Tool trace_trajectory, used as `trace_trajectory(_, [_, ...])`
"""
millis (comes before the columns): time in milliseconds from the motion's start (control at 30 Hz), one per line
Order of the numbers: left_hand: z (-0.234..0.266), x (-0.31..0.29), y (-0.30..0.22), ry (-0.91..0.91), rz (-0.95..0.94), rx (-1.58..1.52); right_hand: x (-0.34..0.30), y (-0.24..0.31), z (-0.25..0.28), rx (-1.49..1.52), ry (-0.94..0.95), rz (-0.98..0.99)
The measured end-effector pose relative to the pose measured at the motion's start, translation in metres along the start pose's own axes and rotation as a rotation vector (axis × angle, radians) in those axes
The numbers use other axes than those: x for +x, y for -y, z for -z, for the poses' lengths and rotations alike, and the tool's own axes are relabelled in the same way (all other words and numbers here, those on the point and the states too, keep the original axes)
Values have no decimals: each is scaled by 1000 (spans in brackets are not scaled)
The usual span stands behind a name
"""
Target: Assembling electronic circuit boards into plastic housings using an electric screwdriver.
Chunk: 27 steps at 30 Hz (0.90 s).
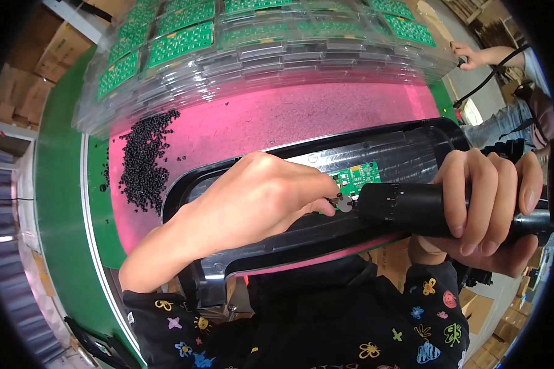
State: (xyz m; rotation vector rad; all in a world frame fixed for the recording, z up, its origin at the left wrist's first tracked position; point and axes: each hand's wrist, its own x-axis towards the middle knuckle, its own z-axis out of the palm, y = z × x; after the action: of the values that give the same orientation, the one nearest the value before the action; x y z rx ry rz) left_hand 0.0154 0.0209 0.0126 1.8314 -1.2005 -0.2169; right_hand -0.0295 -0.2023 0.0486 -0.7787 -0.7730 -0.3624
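Observation:
My right hand [483,200] is wrapped round a black electric screwdriver [403,208], held almost level with its tip to the left. At that tip, the thumb and fingers of my left hand [268,190] are pinched together. A small greyish round piece [345,203] shows beside these fingertips; what they hold is mostly hidden. Just behind the tip, a green circuit board [363,175] lies in a long black plastic housing [264,154]. My left hand and the screwdriver cover part of the board.
A pile of small black screws [143,166] lies on the pink mat [252,117], left of the housing. Stacked clear plastic trays [240,67] with green circuit boards [181,44] stand at the back. Another person's hand [468,56] is at the far right.

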Motion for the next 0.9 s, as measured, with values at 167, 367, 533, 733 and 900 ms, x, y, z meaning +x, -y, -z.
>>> trace_trajectory(167, [-1,-1,3,23,0,27,-3,-6,0,-33,38,50])
trace_trajectory(367, [-4,0,4,33,47,-12,-2,-4,5,-46,133,2])
trace_trajectory(533, [-2,-3,5,68,82,44,-4,-16,5,-34,96,46])
trace_trajectory(733, [-1,0,3,49,46,60,-5,-10,4,-64,75,2])
trace_trajectory(900, [1,-1,4,71,81,34,-6,-8,1,-72,26,18])
